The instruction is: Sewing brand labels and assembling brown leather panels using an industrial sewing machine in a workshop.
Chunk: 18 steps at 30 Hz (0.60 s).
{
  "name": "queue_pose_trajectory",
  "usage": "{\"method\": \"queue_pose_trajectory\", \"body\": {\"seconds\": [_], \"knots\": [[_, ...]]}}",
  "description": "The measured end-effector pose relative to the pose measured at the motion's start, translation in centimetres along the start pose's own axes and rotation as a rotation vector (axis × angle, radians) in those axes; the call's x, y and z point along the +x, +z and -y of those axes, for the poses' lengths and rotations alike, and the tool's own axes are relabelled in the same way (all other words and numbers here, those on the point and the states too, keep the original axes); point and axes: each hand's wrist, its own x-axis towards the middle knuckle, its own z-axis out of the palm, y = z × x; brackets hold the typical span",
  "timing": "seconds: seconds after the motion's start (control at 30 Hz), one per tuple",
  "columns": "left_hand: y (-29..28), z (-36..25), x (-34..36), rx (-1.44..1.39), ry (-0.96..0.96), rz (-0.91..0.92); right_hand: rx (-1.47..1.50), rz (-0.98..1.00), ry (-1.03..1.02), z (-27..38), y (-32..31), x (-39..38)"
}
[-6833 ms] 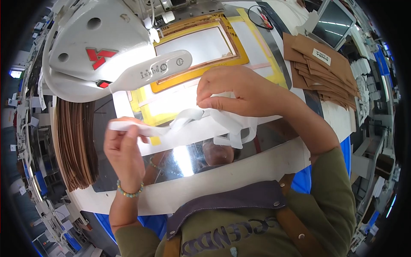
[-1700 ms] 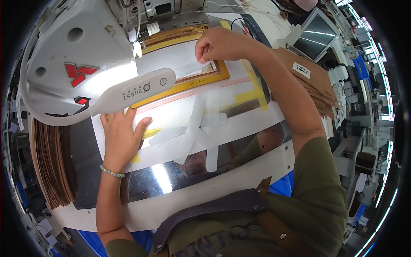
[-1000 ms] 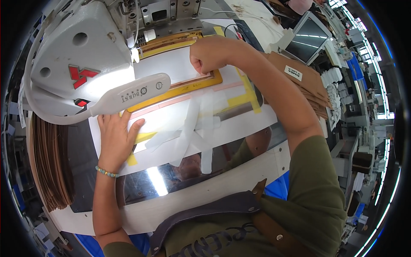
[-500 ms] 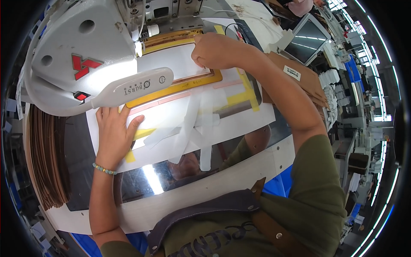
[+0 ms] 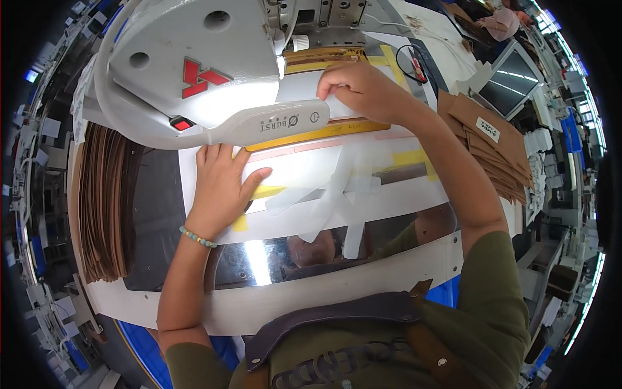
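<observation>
My left hand (image 5: 220,188) lies with fingers spread on the white sheet, its fingertips at the lower edge of a yellow frame (image 5: 350,128). My right hand (image 5: 359,94) is curled over the white area inside that frame; whatever its fingertips may hold is hidden. Translucent white strips (image 5: 334,198) lie crossed between my hands, over paper with yellow tape (image 5: 405,157) and pink strips. A white machine head (image 5: 162,39) with a lamp arm (image 5: 265,123) hangs above the frame's left part, partly covering it.
Brown pieces stand piled at the left (image 5: 103,207). Brown flat pieces (image 5: 486,155) are stacked at the right, below a screen (image 5: 508,78). A steel plate (image 5: 155,240) underlies the sheet. A thin looped cable (image 5: 408,58) lies behind the frame. Another person (image 5: 499,26) is at the far right.
Since the first frame, the strips have left my hands and lie on the sheet. In recent frames my right hand shifts slightly over the frame; the view has moved, shifting everything rightward.
</observation>
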Motion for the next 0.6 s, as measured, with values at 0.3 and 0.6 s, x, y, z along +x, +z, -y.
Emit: {"method": "queue_pose_trajectory", "body": {"seconds": [0.3, 0.6], "knots": [[0.2, 0.1, 0.0, -0.006, -0.010, 0.018, 0.017, 0.226, -0.136, 1.0, 4.2, 2.1], [-0.1, 0.1, 0.0, 0.003, -0.048, 0.096, -0.132, 0.338, -0.304, -1.6, 4.8, 2.2]]}}
